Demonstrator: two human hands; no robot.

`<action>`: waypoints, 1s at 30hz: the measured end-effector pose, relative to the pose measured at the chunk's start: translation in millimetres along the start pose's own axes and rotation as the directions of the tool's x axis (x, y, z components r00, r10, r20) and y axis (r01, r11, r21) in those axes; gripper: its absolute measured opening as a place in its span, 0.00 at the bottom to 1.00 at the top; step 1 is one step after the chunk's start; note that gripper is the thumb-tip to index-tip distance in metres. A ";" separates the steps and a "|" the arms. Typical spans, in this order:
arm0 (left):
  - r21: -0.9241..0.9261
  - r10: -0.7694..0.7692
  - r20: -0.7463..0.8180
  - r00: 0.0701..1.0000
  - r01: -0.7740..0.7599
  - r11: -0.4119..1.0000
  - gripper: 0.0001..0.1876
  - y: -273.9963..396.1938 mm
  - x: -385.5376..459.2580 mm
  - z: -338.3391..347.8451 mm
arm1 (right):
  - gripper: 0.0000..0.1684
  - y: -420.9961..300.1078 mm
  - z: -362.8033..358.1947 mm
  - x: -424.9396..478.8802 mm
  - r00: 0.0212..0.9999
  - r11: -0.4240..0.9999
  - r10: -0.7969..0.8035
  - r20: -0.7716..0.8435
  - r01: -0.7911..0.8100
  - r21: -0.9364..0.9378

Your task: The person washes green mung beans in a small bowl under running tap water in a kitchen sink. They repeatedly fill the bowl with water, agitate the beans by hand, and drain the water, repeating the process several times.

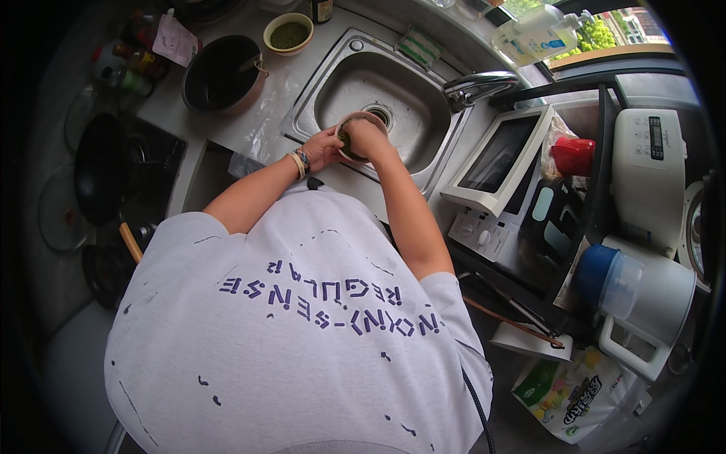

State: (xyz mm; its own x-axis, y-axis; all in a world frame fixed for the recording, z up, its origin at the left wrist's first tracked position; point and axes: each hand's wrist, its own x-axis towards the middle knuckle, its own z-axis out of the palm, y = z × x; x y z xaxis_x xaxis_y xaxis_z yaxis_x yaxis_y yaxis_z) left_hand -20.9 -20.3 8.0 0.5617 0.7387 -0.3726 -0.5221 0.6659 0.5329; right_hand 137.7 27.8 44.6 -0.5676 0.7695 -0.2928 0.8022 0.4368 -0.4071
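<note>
Over the near part of the stainless steel sink (329, 91), my left hand (322, 148) holds a small pinkish bowl (379, 118) by its left side. Small green grains (345, 142), which look like mung beans, lie inside the bowl. My right hand (366, 138) reaches down into it from the right, and its fingertips are hidden among the grains, so their grip does not show. Just beyond the bowl is the sink drain (379, 112). A chrome faucet (479, 88) stands at the sink's far right corner.
Left of the sink are a deep dark pot (222, 76) and another bowl of green grains (289, 35). A green-and-white sponge (418, 48) lies behind the basin. A microwave oven (499, 159) with its door ajar is at right. A black wok (102, 170) sits at far left.
</note>
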 end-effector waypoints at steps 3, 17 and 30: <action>0.021 -0.017 -0.026 1.000 0.018 1.000 0.29 -4.6 4.5 -6.5 | 0.15 7.7 -8.8 0.3 0.998 0.997 -0.042 -0.048 0.045 0.057; 0.004 -0.014 -0.013 1.000 0.014 1.000 0.29 -2.5 1.5 -5.8 | 0.23 12.0 -17.1 -16.5 0.963 0.969 -0.247 -0.105 0.248 0.003; -0.034 -0.006 0.034 0.999 0.007 0.999 0.32 -5.8 5.7 -11.8 | 0.18 -5.2 0.7 -9.7 0.999 0.996 -0.022 -0.036 0.019 -0.090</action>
State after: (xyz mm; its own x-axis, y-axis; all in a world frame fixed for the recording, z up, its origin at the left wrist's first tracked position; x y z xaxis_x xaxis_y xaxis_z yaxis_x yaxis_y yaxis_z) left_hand -22.3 -18.8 -6.2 0.5862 0.7309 -0.3495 -0.5400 0.6741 0.5039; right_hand 138.9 17.8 49.0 -0.5780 0.7760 -0.2525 0.8049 0.4911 -0.3332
